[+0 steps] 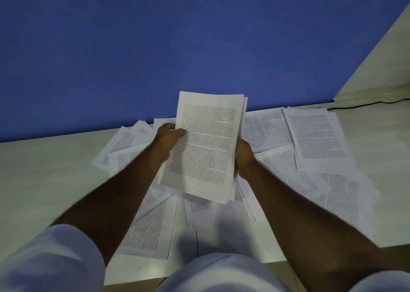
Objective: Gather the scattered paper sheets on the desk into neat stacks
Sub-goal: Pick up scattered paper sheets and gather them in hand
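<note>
A bundle of printed sheets (206,145) is held up above the desk, its top edge tilted toward the wall. My left hand (169,137) grips its left edge, thumb on the front page. My right hand (244,156) holds the right edge, with the fingers hidden behind the paper. Several loose printed sheets lie scattered on the pale desk (44,176): some at the left (124,145), some under my forearms (148,229), and overlapping ones at the right (315,136).
A blue wall (155,47) rises directly behind the desk. A pale side panel (381,69) closes the right corner, and a black cable (366,105) runs along its base. The desk's front edge is near my body.
</note>
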